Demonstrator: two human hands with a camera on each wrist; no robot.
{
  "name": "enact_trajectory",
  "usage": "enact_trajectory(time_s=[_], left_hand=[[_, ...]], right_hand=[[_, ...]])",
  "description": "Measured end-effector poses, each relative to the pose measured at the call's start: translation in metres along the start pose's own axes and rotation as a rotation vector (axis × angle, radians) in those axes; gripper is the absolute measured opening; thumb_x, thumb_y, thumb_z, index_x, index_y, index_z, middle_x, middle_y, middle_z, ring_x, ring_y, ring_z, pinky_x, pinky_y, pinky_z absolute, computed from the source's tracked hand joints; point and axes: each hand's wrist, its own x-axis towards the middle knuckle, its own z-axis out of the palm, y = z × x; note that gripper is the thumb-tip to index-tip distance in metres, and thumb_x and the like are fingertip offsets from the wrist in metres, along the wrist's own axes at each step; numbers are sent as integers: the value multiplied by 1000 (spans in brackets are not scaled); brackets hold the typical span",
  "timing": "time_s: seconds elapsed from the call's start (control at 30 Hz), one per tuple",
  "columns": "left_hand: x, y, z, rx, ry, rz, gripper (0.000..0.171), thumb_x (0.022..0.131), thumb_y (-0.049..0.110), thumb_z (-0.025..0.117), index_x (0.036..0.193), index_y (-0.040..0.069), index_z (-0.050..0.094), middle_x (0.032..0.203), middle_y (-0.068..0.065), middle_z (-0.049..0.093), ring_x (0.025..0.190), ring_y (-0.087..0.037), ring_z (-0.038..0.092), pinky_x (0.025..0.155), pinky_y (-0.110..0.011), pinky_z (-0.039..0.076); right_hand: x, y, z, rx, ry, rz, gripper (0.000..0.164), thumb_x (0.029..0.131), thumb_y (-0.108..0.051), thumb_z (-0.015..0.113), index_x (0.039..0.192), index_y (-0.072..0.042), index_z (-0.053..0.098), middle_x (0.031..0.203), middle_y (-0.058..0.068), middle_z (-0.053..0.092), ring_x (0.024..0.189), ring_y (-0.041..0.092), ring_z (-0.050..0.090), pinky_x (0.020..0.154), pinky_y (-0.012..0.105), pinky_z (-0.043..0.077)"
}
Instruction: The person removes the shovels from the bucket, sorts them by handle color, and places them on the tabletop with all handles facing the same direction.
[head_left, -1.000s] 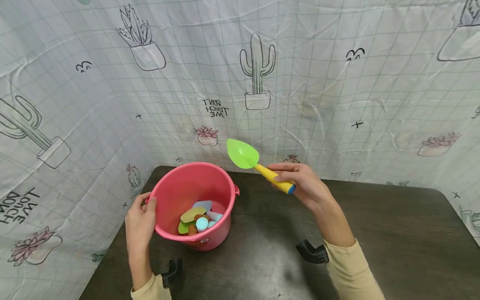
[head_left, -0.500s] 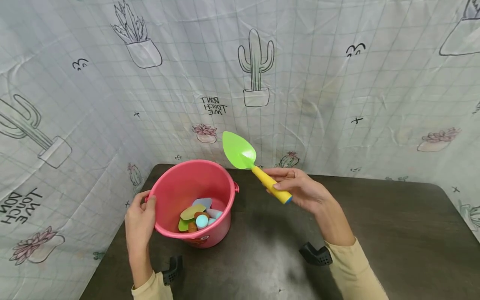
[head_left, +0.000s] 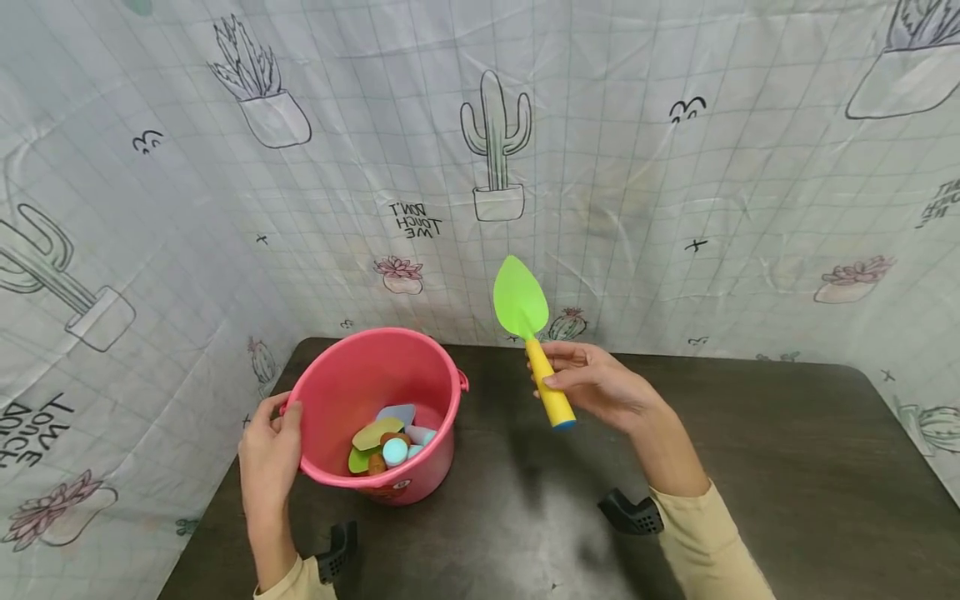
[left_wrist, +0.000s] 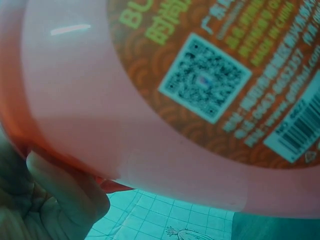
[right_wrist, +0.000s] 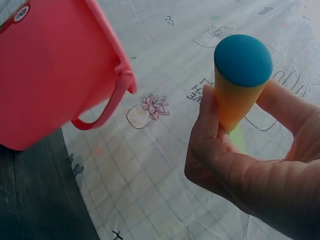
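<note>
A toy trowel with a green blade and a yellow handle (head_left: 545,375) is held up by my right hand (head_left: 600,385), fingers and thumb around the handle. Its blade points upward. In the right wrist view the blue handle end (right_wrist: 243,60) faces the camera. On the left stands a pink bucket (head_left: 431,479), tilted toward me. My left hand (head_left: 270,454) grips its rim at the left side. Inside the bucket lie several toys, among them a yellow piece (head_left: 377,433) and a light blue-topped piece (head_left: 395,452). The left wrist view shows the bucket's label (left_wrist: 205,80) up close.
The dark table (head_left: 712,450) stretches to the right of the bucket. A patterned cloth (head_left: 600,167) with cactus drawings hangs behind and at the sides. The bucket's handle (right_wrist: 107,107) hangs along its side in the right wrist view.
The trowel has turned from leaning left to nearly upright, its blade swinging rightward and up, away from the bucket. My left hand keeps its grip on the rim.
</note>
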Motion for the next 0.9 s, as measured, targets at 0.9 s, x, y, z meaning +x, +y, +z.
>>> enact_trajectory(time_s=[0.9], left_hand=[[-3, 0, 0, 5, -2, -7, 50, 110, 31, 46, 145, -5, 50, 108, -30, 70, 78, -28, 69, 56, -24, 50]], right_hand=[[-32, 3, -41, -58, 125, -2, 46, 101, -6, 60, 141, 8, 42, 116, 6, 61, 103, 20, 64, 93, 35, 54]])
